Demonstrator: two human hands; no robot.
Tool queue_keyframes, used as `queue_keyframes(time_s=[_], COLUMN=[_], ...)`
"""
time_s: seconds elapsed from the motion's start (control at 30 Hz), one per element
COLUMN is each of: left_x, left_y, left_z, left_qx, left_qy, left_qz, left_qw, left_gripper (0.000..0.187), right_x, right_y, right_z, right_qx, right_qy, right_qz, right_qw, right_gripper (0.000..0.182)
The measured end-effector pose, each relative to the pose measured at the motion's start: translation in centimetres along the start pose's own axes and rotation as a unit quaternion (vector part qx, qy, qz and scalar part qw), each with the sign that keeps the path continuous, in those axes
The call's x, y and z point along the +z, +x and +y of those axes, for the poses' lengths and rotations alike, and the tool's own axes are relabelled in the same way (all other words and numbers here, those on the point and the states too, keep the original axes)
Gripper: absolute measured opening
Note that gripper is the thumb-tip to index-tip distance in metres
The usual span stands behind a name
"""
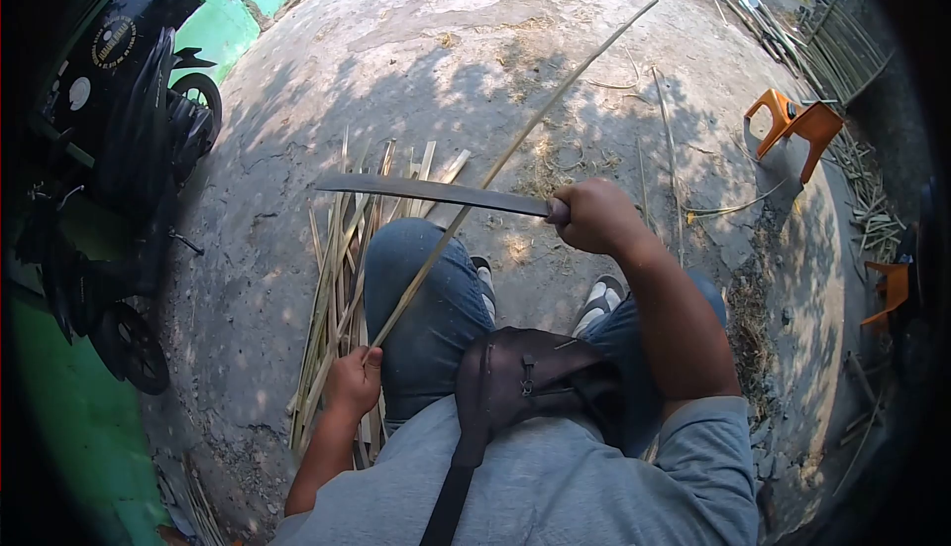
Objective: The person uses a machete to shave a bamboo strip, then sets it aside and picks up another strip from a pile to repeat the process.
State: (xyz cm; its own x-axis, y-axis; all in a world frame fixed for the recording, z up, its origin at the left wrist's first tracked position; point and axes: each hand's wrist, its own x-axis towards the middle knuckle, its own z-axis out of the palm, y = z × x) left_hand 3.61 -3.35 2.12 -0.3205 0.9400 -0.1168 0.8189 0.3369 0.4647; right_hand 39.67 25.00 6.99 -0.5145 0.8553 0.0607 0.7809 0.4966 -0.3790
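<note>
My right hand (597, 216) is closed round the handle of a machete (426, 189), whose long blade points left across the view. Beneath the blade, a long thin bamboo strip (555, 100) runs slanting from the lower left to the upper right. Its near end is gripped in my left hand (353, 382), beside my left knee. Blade and strip cross in this view just past that knee. A pile of split bamboo strips (332, 278) lies on the ground to the left of my leg.
An orange plastic stool (792, 130) lies tipped at the right. A motorbike (119, 209) under a dark cover stands by the green wall (223, 16) on the left. Loose strips (669, 150) lie ahead on the concrete, and more bamboo pieces (872, 194) are heaped along the right edge.
</note>
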Motion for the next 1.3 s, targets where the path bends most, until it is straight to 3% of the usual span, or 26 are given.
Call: queue_keyframes(time_s=[0.1,0.2,0.33,0.47,0.63,0.7,0.83,0.97,1.1,1.3], left_x=[0.1,-0.1,0.3,0.2,1.6,1.7,1.4,1.8,1.8,1.8], left_y=[0.2,-0.1,-0.2,-0.2,-0.4,-0.3,-0.7,-0.6,-0.4,-0.5], left_z=[0.0,0.2,0.0,0.9,-0.5,-0.6,-0.4,-0.5,-0.1,-0.3], left_qx=[0.007,0.012,0.030,0.042,0.045,0.047,0.053,0.062,0.071,0.058], left_qy=[0.005,0.011,0.013,0.012,0.029,0.035,0.045,0.046,0.037,0.032], left_qz=[0.015,0.028,0.036,0.043,0.077,0.086,0.095,0.102,0.103,0.110], left_qw=[1.000,0.999,0.999,0.998,0.996,0.995,0.993,0.992,0.991,0.992], left_gripper=[0.067,0.068,0.069,0.070,0.068,0.067,0.067,0.067,0.067,0.067], right_x=[0.3,0.2,-0.2,2.1,0.5,-0.2,0.5,0.0,2.4,2.1], right_y=[1.5,1.4,-0.2,-1.3,0.4,1.4,1.1,-0.3,-1.3,1.0], right_z=[1.8,2.5,0.1,-1.8,-0.8,0.7,3.1,0.5,-2.0,-0.7], right_qx=[0.115,0.092,0.067,-0.056,-0.026,0.079,0.068,0.065,-0.071,-0.023], right_qy=[0.072,0.101,0.103,0.015,-0.003,0.045,0.103,0.123,0.029,-0.008], right_qz=[0.028,0.042,-0.031,-0.040,-0.037,-0.030,0.034,-0.032,-0.016,-0.023], right_qw=[0.990,0.990,0.992,0.997,0.999,0.995,0.992,0.990,0.997,0.999], right_gripper=[0.017,0.017,0.019,0.013,0.015,0.018,0.016,0.017,0.017,0.016])
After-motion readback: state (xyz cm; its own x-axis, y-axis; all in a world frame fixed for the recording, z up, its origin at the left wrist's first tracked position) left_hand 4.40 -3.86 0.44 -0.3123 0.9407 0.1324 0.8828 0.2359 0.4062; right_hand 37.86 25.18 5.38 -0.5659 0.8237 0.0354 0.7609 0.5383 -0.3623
